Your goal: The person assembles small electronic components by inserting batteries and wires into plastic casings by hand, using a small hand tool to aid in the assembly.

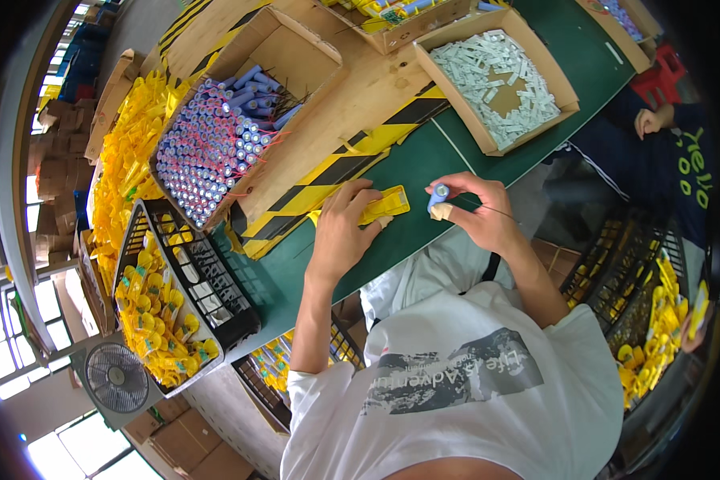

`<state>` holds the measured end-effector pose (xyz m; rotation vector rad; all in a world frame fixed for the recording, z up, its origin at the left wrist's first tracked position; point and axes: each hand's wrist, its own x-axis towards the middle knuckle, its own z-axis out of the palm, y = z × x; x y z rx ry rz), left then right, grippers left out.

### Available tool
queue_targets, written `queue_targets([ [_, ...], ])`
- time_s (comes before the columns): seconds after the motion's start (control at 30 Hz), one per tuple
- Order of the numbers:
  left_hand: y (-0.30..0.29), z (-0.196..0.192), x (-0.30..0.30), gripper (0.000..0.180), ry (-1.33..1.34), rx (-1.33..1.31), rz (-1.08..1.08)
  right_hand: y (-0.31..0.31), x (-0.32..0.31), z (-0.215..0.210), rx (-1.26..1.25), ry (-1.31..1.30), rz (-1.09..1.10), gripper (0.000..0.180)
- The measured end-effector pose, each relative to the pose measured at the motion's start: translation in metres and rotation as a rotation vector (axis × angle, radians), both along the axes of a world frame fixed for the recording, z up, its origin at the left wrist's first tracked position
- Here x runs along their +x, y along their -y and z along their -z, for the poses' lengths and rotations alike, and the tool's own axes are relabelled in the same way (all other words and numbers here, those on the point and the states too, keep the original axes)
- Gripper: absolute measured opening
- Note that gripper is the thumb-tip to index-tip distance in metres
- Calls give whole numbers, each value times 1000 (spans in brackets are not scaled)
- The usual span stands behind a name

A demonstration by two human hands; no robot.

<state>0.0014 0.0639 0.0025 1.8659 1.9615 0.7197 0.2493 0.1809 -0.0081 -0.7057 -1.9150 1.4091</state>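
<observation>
On the green tabletop lies a yellow plastic housing, and my left hand rests over its left end with the fingers curled on it. A pinch of thumb and fingers in my right hand holds a blue cylindrical battery cell, with a thin dark wire trailing to the right. The cell is apart from the housing, a little to its right. A pale covering wraps my right thumb tip, and another shows at my left thumb.
A carton of blue cells with red wires stands at the far left. Beyond my right hand sits a carton of small white strips. Crates of yellow housings flank the table. Black-yellow tape edges a wooden board. Another person's hand shows at right.
</observation>
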Motion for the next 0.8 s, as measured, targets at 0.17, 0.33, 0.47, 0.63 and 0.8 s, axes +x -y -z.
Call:
queue_targets([
  [0.17, -2, 7, 3, 34, 64, 33, -29, -4, -18, -3, 86, -15, -55, 38],
  [0.33, 2, 19, 3, 27, 142, 86, -29, -12, -41, 1, 123, 24, -137, 36],
  [0.47, 3, 16, 6, 20, 138, 123, -30, -15, -54, 4, 288, 112, -192, 38],
  [0.63, 6, 13, 3, 16, 283, 123, -99, -20, -65, 1, 482, 196, -240, 36],
  [0.8, 22, 13, -4, 20, 140, 276, -130, -20, -75, 2, 671, 177, -305, 32],
])
